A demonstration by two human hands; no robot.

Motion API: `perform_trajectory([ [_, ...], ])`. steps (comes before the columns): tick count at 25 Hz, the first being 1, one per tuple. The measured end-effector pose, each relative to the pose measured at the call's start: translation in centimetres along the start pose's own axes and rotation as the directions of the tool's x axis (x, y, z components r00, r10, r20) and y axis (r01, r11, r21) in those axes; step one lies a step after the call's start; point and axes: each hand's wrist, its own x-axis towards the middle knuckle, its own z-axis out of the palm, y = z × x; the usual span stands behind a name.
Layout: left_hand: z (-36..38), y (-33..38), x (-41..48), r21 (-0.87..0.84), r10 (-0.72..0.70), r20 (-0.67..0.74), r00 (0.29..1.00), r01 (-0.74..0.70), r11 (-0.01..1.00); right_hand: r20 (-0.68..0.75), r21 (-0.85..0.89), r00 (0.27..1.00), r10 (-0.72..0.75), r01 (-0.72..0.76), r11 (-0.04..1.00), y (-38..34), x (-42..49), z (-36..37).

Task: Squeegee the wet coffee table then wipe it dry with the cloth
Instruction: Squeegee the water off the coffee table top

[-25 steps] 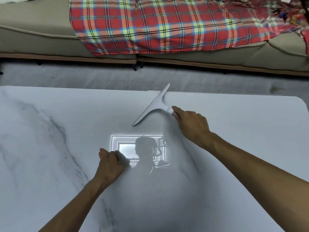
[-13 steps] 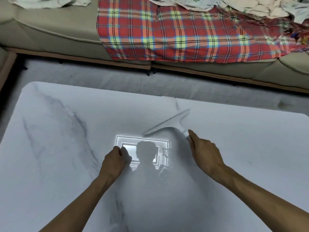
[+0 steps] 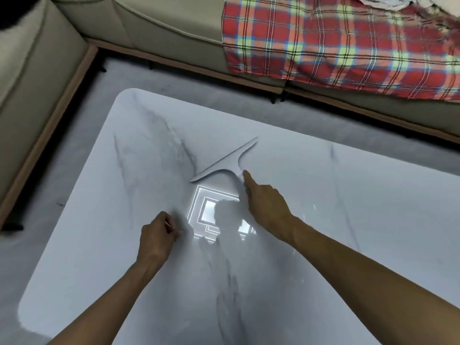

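Right fingers (image 3: 249, 181) gripping squeegee (image 3: 225, 161) on coffee table (image 3: 348, 195), left hand (image 3: 155, 239) fisted; plaid blanket (image 3: 336, 43) beyond.

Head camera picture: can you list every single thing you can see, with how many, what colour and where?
squeegee: one, pale grey, on the table's middle, blade angled.
coffee table: one, white marble with grey veins, filling the lower view; a bright ceiling light is reflected near its middle.
sofa: one, beige, L-shaped, along the top and left.
plaid blanket: one, red with yellow and blue, on the sofa at upper right.
floor: grey, between sofa and table.
right hand: one, gripping the squeegee's handle.
left hand: one, curled, knuckles on the table.
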Motion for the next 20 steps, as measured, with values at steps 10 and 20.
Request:
perform_trajectory([
  [10, 1.9, 1.9, -2.4, 0.091, 0.006, 0.26, 0.966, -0.031, 0.995, -0.031, -0.333, 0.969, 0.245, -0.241, 0.912, 12.0, -15.5, -4.5],
  [20, -4.6, -5.0, -0.9, 0.017, -0.083, -0.089, 0.993, 0.085, 0.996, 0.147, -0.253, 0.907, -0.394, 0.419, 0.872, -10.9, -5.8, 6.5],
])
